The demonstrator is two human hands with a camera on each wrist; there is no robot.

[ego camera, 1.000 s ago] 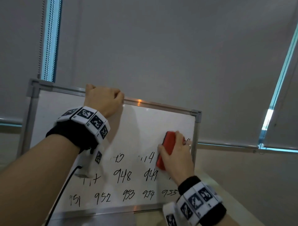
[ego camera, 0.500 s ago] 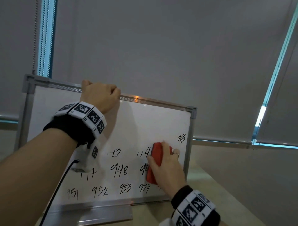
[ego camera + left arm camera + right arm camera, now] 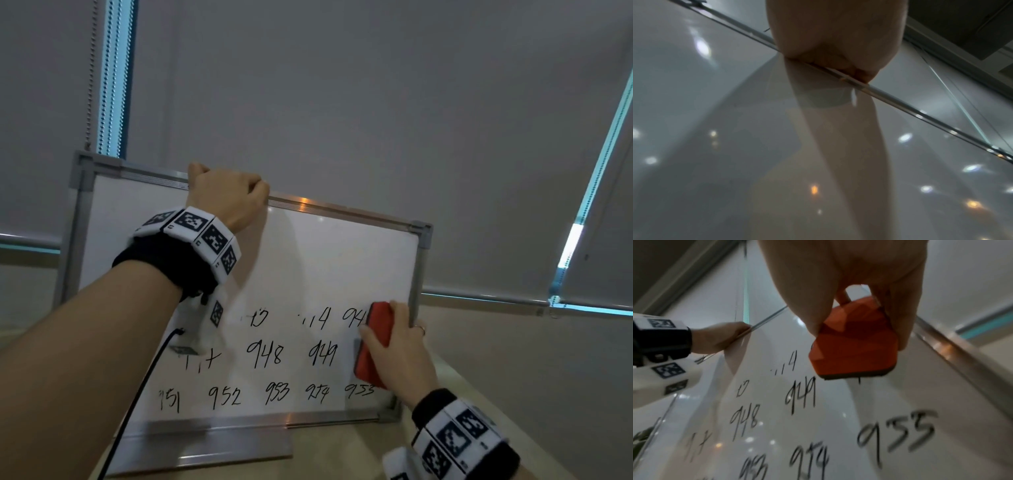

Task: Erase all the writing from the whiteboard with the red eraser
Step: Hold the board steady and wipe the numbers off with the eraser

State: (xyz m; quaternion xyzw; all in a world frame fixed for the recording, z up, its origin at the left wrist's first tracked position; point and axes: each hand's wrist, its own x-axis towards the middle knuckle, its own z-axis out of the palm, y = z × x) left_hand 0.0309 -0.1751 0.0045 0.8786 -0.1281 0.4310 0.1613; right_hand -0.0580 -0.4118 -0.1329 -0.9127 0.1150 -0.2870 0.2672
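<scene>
Eraser [image 3: 375, 342] swept back to the whiteboard's [image 3: 342, 260] three o'clock edge in our right hand's [image 3: 397, 356] grasping fingers, left hand [image 3: 227, 198] clenched on the top rim; three rows remained.

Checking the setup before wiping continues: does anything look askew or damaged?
Nothing looks damaged. The whiteboard stands propped, the left hand gripping its top edge. The right hand holds the red eraser by half-wiped numbers.

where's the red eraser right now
In the head view the red eraser is held in the right hand against the whiteboard near its right edge, just right of the 949 and above the 955.
</scene>
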